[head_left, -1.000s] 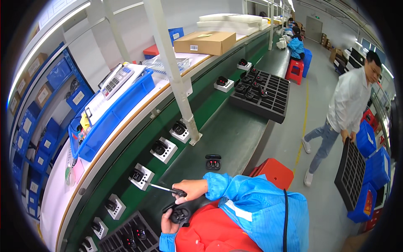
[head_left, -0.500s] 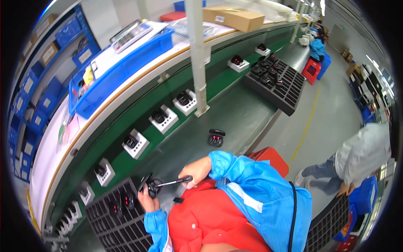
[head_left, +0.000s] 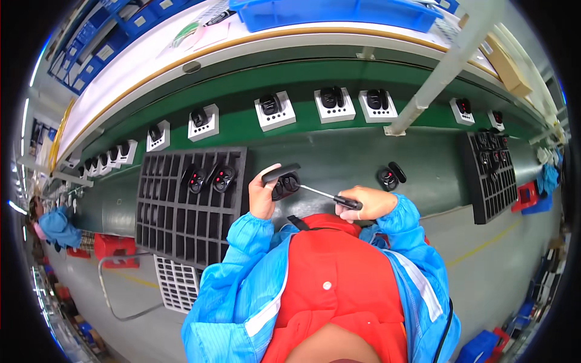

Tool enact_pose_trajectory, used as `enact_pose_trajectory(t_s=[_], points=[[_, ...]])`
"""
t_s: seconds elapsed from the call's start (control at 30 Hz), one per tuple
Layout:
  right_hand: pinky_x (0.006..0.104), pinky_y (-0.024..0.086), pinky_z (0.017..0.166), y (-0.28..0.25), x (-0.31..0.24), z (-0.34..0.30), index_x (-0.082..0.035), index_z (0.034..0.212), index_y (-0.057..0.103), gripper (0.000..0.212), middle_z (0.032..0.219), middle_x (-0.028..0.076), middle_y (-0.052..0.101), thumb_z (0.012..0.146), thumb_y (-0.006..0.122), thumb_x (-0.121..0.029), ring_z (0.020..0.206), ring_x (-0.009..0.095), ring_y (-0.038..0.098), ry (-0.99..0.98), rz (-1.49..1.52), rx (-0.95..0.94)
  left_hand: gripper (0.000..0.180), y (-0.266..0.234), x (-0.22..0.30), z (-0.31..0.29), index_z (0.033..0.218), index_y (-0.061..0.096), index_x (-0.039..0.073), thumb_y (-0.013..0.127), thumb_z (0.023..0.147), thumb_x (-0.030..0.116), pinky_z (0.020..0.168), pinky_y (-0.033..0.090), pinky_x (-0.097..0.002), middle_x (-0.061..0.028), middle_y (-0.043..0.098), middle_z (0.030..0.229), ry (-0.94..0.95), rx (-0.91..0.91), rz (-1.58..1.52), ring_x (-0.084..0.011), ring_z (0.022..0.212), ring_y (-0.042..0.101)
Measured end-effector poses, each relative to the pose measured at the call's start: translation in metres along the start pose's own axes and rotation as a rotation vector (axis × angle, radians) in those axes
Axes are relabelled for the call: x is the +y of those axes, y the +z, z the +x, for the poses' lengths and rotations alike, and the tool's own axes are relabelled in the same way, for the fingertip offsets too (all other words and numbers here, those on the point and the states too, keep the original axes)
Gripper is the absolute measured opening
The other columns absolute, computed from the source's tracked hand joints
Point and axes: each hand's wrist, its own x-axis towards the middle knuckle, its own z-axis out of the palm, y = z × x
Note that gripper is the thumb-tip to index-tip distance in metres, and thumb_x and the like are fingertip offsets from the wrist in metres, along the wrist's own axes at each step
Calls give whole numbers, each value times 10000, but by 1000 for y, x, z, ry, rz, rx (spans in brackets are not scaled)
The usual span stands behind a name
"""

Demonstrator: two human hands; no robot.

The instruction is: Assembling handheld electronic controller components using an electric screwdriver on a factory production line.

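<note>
My left hand point(head_left: 261, 196) is closed round a black earbud charging case point(head_left: 285, 183) with its lid raised. In my right hand point(head_left: 376, 202) I grip the black handle of a slim screwdriver-like tool point(head_left: 316, 192); its thin metal shaft points left and the tip meets or nearly meets the case. Whether it touches cannot be made out. Another open earbud case point(head_left: 388, 178), glowing red inside, lies on the green work surface beyond my right hand. Left of my left hand, a black compartment tray point(head_left: 241, 156) holds two open cases point(head_left: 223, 179) with red lights.
White stands point(head_left: 276, 119) bearing black cases line the green back ledge. A grey post point(head_left: 417, 106) rises at the right. Farther right sits a second compartment tray point(head_left: 480, 206) with several cases. A blue bin point(head_left: 339, 15) stands on the upper shelf.
The view has swung left, bringing the near tray fully into sight. Both hands keep hold of the case and the tool. The person walking at the right has left the picture.
</note>
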Motion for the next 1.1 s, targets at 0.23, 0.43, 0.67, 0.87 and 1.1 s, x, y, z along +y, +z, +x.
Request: enact_pose_trajectory(t_s=[0.23, 0.43, 0.67, 0.87, 1.1], points=[[305, 449, 616, 1, 8, 5, 3, 879, 560, 170, 691, 78, 606, 788, 595, -136, 651, 155, 564, -27, 10, 36, 251, -4, -2, -3, 1092, 566, -22, 564, 865, 86, 766, 530, -309, -138, 630, 993, 6, 17, 37, -204, 876, 631], [281, 461, 627, -4, 5, 2, 3, 878, 565, 166, 718, 74, 609, 778, 613, -119, 658, 140, 574, 13, 51, 53, 228, -10, -13, -1, 1072, 577, -25, 542, 860, 53, 767, 516, -296, -116, 634, 961, -78, 78, -25, -183, 861, 627], [390, 445, 665, 20, 18, 46, -6, 916, 517, 347, 807, 164, 547, 668, 720, -141, 753, 360, 546, -88, -449, 807, 204, 13, -30, -5, 1007, 617, -6, 588, 823, 76, 735, 461, -250, -36, 636, 885, -349, -112, 53, -111, 808, 580], [471, 451, 691, 29, 36, 64, 28, 883, 509, 279, 804, 226, 581, 698, 637, -138, 796, 414, 565, 54, -562, 646, 183, 31, -38, -18, 991, 611, 4, 586, 847, 114, 735, 492, -263, -46, 644, 881, -523, -299, 14, -118, 835, 604], [478, 478, 699, -2, 93, 54, 41, 895, 517, 348, 804, 264, 609, 679, 673, -182, 792, 431, 590, 395, -536, 800, 263, -44, 16, 12, 1018, 622, 21, 655, 801, 166, 754, 488, -298, -74, 652, 917, 31, 136, 513, -145, 821, 608]])
